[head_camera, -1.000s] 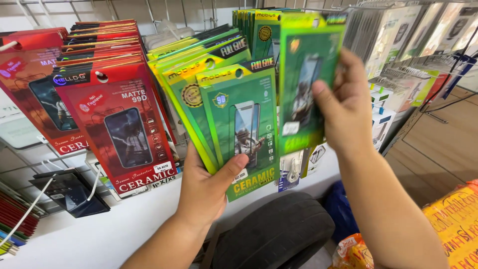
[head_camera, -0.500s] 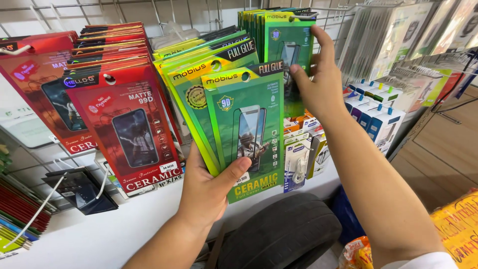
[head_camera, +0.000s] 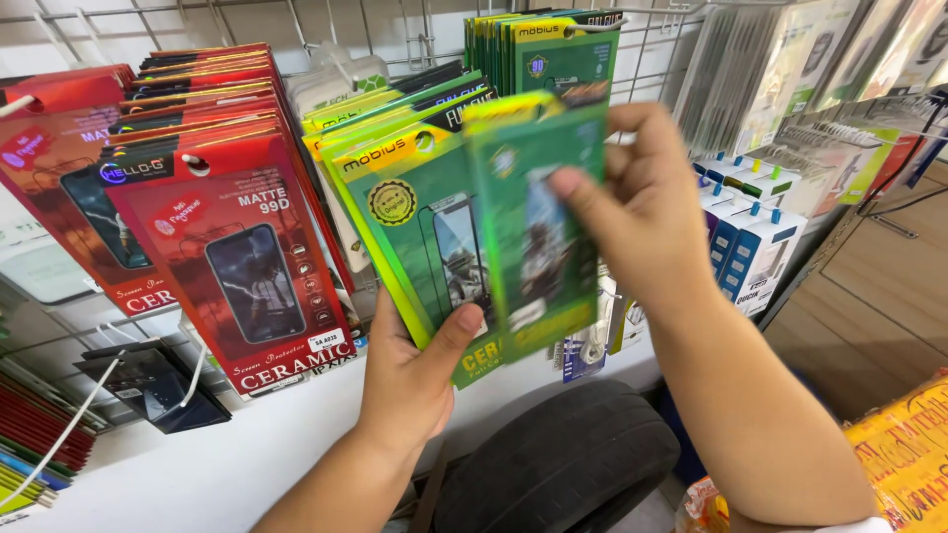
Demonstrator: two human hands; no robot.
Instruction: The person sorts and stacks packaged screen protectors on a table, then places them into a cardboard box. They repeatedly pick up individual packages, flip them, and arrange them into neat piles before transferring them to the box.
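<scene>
White wire display rack [head_camera: 326, 25] across the back, hung with rows of packaged phone screen protectors above a white shelf [head_camera: 227, 464]. On the left, a thick row of red packs [head_camera: 232, 266] on hooks, each showing a dark phone picture. In the middle, a fanned bunch of green packs [head_camera: 420, 217] with yellow edges, propped from below by the left hand [head_camera: 410, 380]: thumb pressed on the front pack's lower corner, fingers behind, grip closed on the bunch. Just in front of that bunch, a single green pack [head_camera: 533, 227], blurred, pinched by the right hand [head_camera: 642, 212] along its right edge, thumb on the face and fingers behind, grip closed on it; held upright, overlapping the fanned bunch, touching or just off it, cannot tell which. Higher behind, another row of green packs [head_camera: 553, 54] on a hook. To the right, blue and white boxes [head_camera: 755, 242] on pegs and grey packs [head_camera: 750, 74] above them. Below the shelf edge, a black tyre [head_camera: 558, 459]. At bottom right, an orange printed bag [head_camera: 904, 454]. At far left, a black pack [head_camera: 153, 385] on a white hook.
</scene>
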